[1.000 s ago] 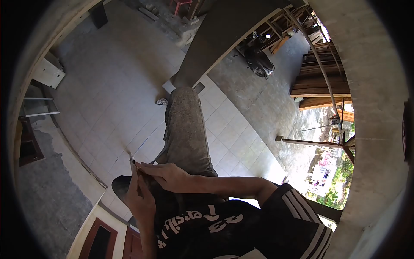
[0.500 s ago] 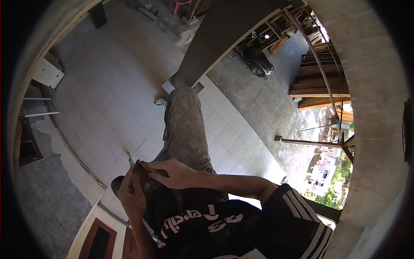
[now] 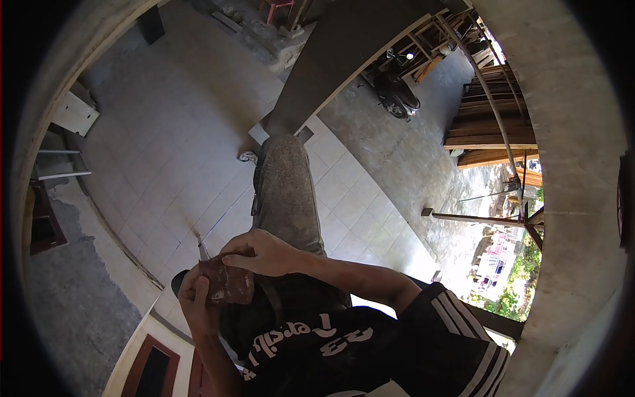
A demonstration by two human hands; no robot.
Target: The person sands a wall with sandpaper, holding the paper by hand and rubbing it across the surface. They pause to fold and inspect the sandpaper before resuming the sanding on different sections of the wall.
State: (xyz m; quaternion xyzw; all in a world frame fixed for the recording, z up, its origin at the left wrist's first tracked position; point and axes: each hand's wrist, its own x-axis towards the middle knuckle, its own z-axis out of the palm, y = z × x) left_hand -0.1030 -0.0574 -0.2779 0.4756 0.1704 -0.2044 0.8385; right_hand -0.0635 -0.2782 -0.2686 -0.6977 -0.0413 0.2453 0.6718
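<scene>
Both my hands are together over my lap, low and left of centre. Between them is a flat brown leather-like piece (image 3: 228,283), its surface marked with pale scuffs. My left hand (image 3: 196,299) pinches its left edge, thumb on the near face. At the upper edge, the thumb and fingers of my right hand (image 3: 261,253) are closed on it, close to a dark fold or strip. A thin pale object (image 3: 203,249) sticks up just beyond the piece. Below the hands is my black shirt (image 3: 311,344) with white lettering.
My knee in grey trousers (image 3: 284,192) points forward over the tiled floor (image 3: 172,132). A dark pillar (image 3: 324,66) rises ahead. A crumpled item (image 3: 247,157) lies beside its base. Farther right are a motorcycle (image 3: 395,96) and stacked timber (image 3: 489,119).
The brown piece has turned so its broad face shows, where before it was mostly hidden by the fingers. My right hand has risen slightly, and my left hand is a little lower.
</scene>
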